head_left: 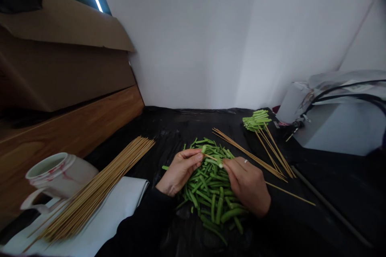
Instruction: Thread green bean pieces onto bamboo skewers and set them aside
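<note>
Beans going onto a stick, with plenty still loose

Some of the work looks done: at the far right of the worktop (181,120), a cluster of loaded skewers (257,120) lies with green pieces packed side by side and bare handles pointing back toward the person. Much seems left. A broad heap of loose beans (208,198) spreads beneath the hands, a few bare sticks (241,148) lie between the heap and the loaded ones, and a thick bundle of sticks (102,184) rests at the left, partly over a folded white sheet (132,192) beside a mug (72,172). The skewer in work (291,194) appears barely begun.

Both hands meet above the heap, wrists low and forearms coming in from the near edge. The left hand (183,168) pinches a bean piece (204,149) between thumb and fingers at the skewer's far end. The right hand (249,184), back upward and fingers curled, grips the skewer close to more green; its shaft comes out behind that hand, slanting down to the right. How many pieces are threaded is hidden by the fingers.
</note>
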`<control>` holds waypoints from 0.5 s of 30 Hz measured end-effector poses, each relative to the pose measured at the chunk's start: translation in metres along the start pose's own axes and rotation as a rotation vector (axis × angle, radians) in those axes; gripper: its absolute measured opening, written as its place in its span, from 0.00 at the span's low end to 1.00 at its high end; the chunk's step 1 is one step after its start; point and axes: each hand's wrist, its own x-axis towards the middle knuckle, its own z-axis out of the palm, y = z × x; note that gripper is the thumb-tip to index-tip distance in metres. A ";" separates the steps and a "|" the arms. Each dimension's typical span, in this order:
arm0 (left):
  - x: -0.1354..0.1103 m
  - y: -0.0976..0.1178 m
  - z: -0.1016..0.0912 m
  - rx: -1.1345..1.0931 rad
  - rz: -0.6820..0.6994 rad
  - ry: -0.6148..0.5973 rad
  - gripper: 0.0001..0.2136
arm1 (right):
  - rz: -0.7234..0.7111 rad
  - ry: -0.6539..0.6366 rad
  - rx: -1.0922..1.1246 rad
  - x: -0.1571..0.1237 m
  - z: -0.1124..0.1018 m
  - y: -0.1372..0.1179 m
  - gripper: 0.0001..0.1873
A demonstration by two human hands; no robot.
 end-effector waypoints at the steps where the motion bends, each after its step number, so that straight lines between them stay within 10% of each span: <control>1: 0.000 0.000 0.000 0.002 0.001 -0.005 0.11 | 0.001 -0.006 0.000 0.000 0.000 -0.001 0.12; 15: -0.007 -0.007 0.013 0.078 -0.012 -0.017 0.10 | -0.052 0.037 -0.050 0.008 -0.005 -0.008 0.12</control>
